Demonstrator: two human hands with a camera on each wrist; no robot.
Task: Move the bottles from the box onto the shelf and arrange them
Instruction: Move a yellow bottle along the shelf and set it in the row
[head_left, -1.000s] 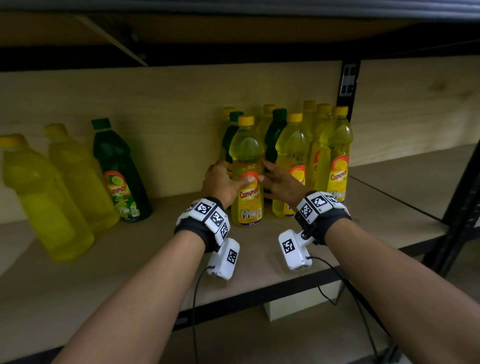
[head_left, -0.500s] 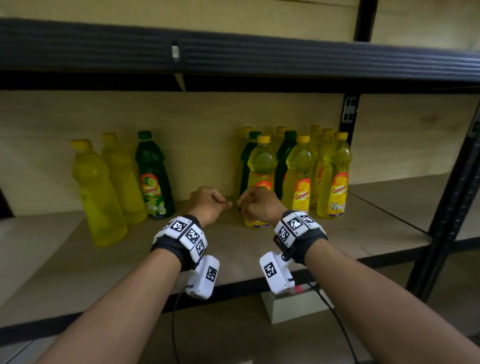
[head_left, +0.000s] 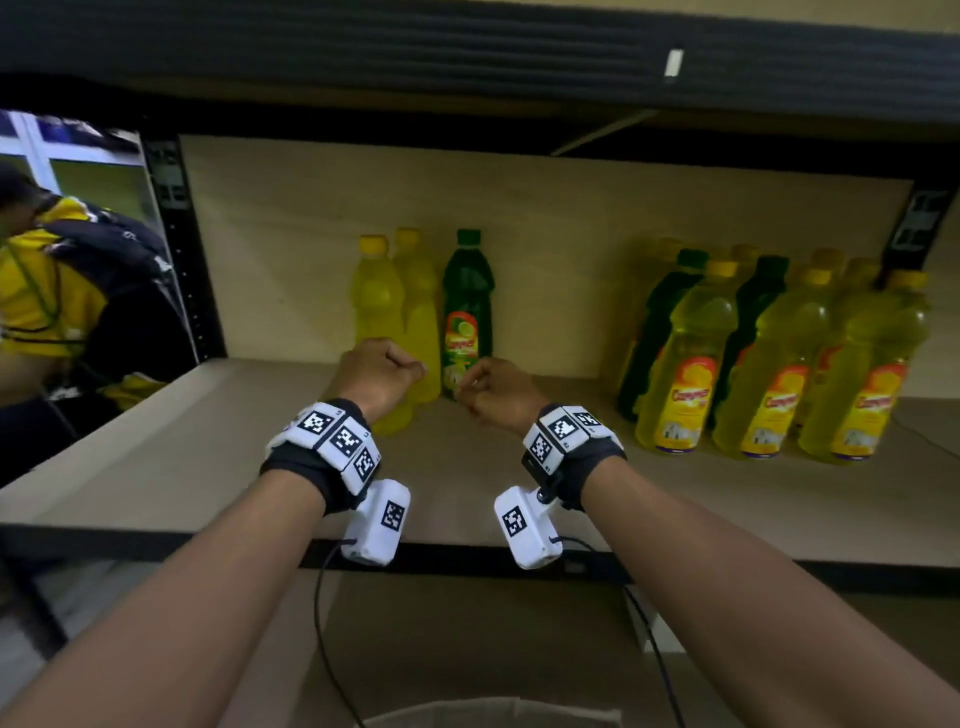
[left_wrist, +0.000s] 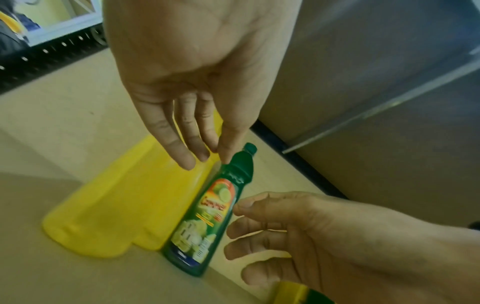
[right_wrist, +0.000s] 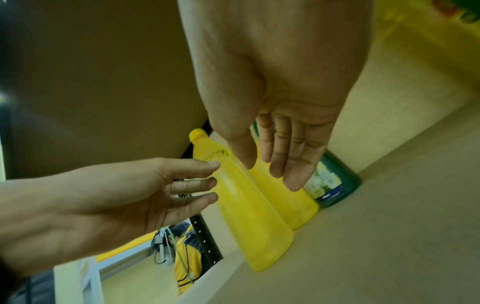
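Observation:
My left hand (head_left: 382, 371) and right hand (head_left: 493, 387) hover side by side over the shelf board (head_left: 182, 457), both empty with loosely bent fingers. Just behind them stand two plain yellow bottles (head_left: 384, 306) and one dark green bottle (head_left: 467, 312) with an orange label. In the left wrist view my left hand's fingertips (left_wrist: 192, 156) hang above the green bottle (left_wrist: 215, 207) and the yellow pair (left_wrist: 124, 205). The right wrist view has my right hand (right_wrist: 280, 160) in front of a yellow bottle (right_wrist: 249, 205). Neither hand touches a bottle.
A cluster of several yellow and green bottles (head_left: 769, 364) stands in rows at the right of the shelf. A black upright (head_left: 176, 249) bounds the shelf on the left, with a person in yellow (head_left: 47, 291) beyond. The upper shelf beam (head_left: 467, 52) hangs low overhead.
Both hands let go of the front yellow bottle in the right cluster and moved left to the group of three bottles. The view swung left with them.

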